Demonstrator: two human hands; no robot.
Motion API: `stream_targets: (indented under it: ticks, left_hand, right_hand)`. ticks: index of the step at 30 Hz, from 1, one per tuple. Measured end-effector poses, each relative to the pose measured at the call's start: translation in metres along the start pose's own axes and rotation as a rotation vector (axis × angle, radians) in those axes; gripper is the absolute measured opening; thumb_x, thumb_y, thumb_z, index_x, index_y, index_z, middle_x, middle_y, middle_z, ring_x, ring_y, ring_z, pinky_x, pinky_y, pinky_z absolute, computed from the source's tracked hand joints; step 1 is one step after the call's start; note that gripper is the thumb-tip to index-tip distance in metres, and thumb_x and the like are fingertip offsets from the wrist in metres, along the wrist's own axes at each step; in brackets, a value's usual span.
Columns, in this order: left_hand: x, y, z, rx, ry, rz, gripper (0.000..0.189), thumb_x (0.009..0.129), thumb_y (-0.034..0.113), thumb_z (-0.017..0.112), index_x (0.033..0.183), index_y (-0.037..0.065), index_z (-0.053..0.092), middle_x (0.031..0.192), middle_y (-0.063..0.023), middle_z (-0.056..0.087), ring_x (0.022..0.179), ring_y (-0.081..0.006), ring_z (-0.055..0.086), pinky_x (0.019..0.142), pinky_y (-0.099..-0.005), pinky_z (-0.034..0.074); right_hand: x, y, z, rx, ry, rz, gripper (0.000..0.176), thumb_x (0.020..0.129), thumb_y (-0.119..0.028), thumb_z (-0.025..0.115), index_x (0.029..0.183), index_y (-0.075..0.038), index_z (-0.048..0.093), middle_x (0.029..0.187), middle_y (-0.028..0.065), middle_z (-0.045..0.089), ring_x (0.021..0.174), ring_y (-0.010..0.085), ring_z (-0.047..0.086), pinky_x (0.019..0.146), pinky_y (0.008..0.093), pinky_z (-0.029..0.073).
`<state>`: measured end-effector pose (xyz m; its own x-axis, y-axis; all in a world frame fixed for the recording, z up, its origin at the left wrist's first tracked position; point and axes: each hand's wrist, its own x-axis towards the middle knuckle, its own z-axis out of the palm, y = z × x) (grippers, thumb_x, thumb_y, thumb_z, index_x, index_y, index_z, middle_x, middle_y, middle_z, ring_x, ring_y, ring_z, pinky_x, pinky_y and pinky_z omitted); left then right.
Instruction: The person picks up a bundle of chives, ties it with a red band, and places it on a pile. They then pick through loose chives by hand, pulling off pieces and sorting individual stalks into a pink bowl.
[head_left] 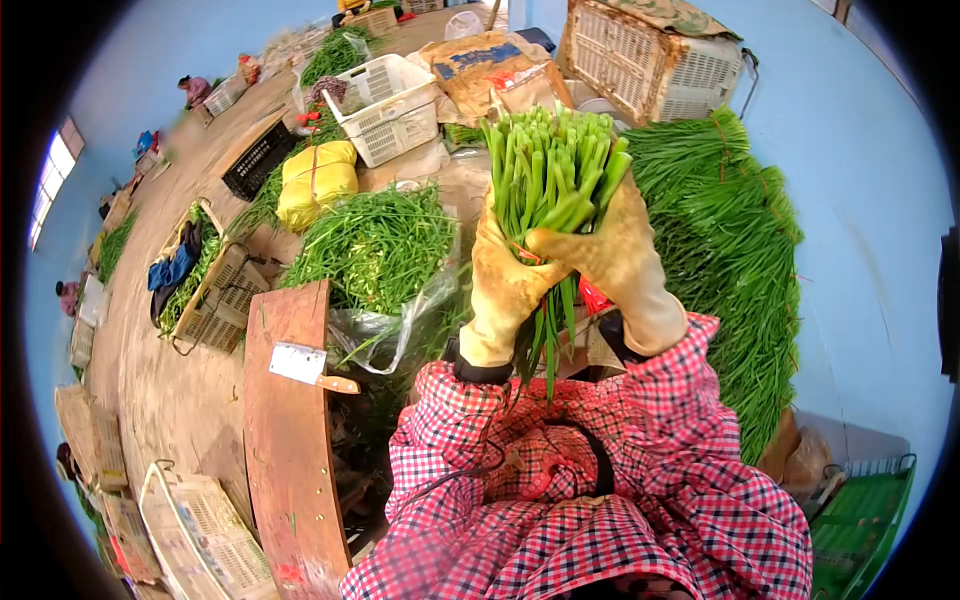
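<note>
Both of my hands, in pale stained gloves, are wrapped round a bunch of green stalks [555, 165] in front of my chest. The thick stalk ends point up and away, and thin leaves hang down between my wrists. My left hand [508, 270] grips the bunch from the left, my right hand [610, 235] from the right with its thumb across the front. A thin red strip shows at the bunch by my fingers. To my left, a cleaver [299, 363] with a wooden handle lies on a reddish-brown board [287, 440].
Long green bundles [725, 290] are heaped against the blue wall on the right. Loose green trimmings [375, 250] fill a clear plastic bag ahead left. Beyond it are a yellow bundle [318, 185] and a white crate [393, 125]. Other people sit far off at left.
</note>
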<state>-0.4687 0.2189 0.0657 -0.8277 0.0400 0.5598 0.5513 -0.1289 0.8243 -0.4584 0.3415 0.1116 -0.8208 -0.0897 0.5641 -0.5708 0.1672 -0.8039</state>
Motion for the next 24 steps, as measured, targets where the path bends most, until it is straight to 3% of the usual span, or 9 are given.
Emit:
stream_targets:
  ticks: [3, 8, 11, 12, 15, 19, 21, 22, 24]
  left_hand:
    - [-0.008, 0.000, 0.011, 0.102, 0.013, 0.034, 0.066, 0.063, 0.012, 0.080, 0.118, -0.001, 0.046, 0.107, -0.0105, 0.061, 0.096, -0.0181, 0.059, 0.085, -0.0299, 0.046]
    - [-0.014, -0.006, 0.015, -0.005, -0.112, -0.041, 0.077, 0.060, 0.015, 0.083, 0.124, -0.001, 0.042, 0.115, -0.0114, 0.056, 0.105, -0.0182, 0.054, 0.091, -0.0320, 0.043]
    - [-0.013, -0.006, 0.009, -0.367, -0.267, -0.116, 0.095, 0.056, 0.021, 0.086, 0.132, -0.002, 0.034, 0.121, -0.0124, 0.052, 0.112, -0.0211, 0.050, 0.096, -0.0329, 0.040]
    - [-0.014, -0.024, 0.005, -0.247, -0.258, -0.058, 0.102, 0.054, 0.022, 0.088, 0.134, -0.001, 0.029, 0.123, -0.0131, 0.052, 0.114, -0.0228, 0.049, 0.097, -0.0338, 0.039]
    - [-0.024, -0.016, 0.015, -0.195, -0.282, -0.105, 0.107, 0.051, 0.019, 0.089, 0.136, -0.002, 0.026, 0.123, -0.0135, 0.051, 0.115, -0.0233, 0.049, 0.099, -0.0343, 0.037]
    - [-0.029, -0.017, 0.016, -0.186, -0.356, -0.007, 0.101, 0.051, 0.014, 0.089, 0.133, -0.001, 0.031, 0.122, -0.0118, 0.052, 0.114, -0.0221, 0.050, 0.099, -0.0339, 0.038]
    - [-0.030, -0.023, 0.019, -0.257, -0.421, -0.121, 0.095, 0.054, 0.011, 0.087, 0.131, 0.001, 0.034, 0.121, -0.0102, 0.053, 0.113, -0.0205, 0.051, 0.098, -0.0335, 0.039]
    - [-0.032, -0.031, 0.028, -0.551, -0.371, -0.302, 0.090, 0.056, 0.010, 0.085, 0.130, 0.001, 0.036, 0.121, -0.0096, 0.054, 0.112, -0.0197, 0.051, 0.097, -0.0330, 0.039]
    - [-0.030, -0.018, 0.028, -0.416, -0.348, -0.184, 0.074, 0.061, 0.009, 0.080, 0.125, 0.002, 0.042, 0.117, -0.0079, 0.056, 0.106, -0.0172, 0.054, 0.093, -0.0306, 0.042]
  right_hand:
    - [-0.003, 0.017, -0.002, 0.314, 0.045, 0.032, 0.078, 0.064, -0.011, 0.083, 0.126, -0.003, 0.038, 0.120, 0.0068, 0.052, 0.108, 0.0169, 0.052, 0.095, 0.0326, 0.042]
    - [-0.016, 0.014, -0.004, 0.103, 0.283, -0.007, 0.051, 0.069, -0.011, 0.078, 0.111, -0.002, 0.050, 0.101, 0.0049, 0.062, 0.089, 0.0132, 0.060, 0.081, 0.0276, 0.048]
    - [-0.025, 0.005, -0.011, 0.047, 0.350, -0.002, 0.049, 0.067, -0.012, 0.077, 0.109, -0.003, 0.052, 0.099, 0.0053, 0.062, 0.086, 0.0137, 0.060, 0.079, 0.0280, 0.048]
    - [-0.029, -0.002, -0.017, -0.243, 0.315, -0.003, 0.050, 0.066, -0.015, 0.077, 0.108, -0.004, 0.053, 0.099, 0.0059, 0.062, 0.086, 0.0153, 0.060, 0.078, 0.0294, 0.048]
    - [-0.048, 0.006, -0.014, -0.543, 0.332, -0.029, 0.050, 0.065, -0.017, 0.077, 0.107, -0.004, 0.053, 0.097, 0.0060, 0.062, 0.084, 0.0169, 0.060, 0.077, 0.0312, 0.049]
    - [-0.061, 0.002, -0.014, -0.136, 0.234, 0.049, 0.066, 0.066, -0.026, 0.078, 0.119, -0.001, 0.046, 0.110, 0.0105, 0.057, 0.098, 0.0206, 0.056, 0.088, 0.0316, 0.044]
    - [-0.063, 0.006, -0.027, -0.391, 0.151, 0.021, 0.069, 0.067, -0.026, 0.079, 0.121, -0.001, 0.044, 0.112, 0.0109, 0.056, 0.102, 0.0215, 0.054, 0.092, 0.0324, 0.042]
    - [-0.061, 0.004, -0.028, -0.387, 0.120, 0.054, 0.069, 0.066, -0.027, 0.079, 0.120, -0.001, 0.045, 0.110, 0.0106, 0.057, 0.101, 0.0216, 0.055, 0.091, 0.0328, 0.042]
    - [-0.054, -0.007, -0.028, -0.207, 0.099, 0.132, 0.069, 0.065, -0.029, 0.080, 0.118, -0.002, 0.046, 0.106, 0.0098, 0.060, 0.097, 0.0213, 0.057, 0.089, 0.0337, 0.044]
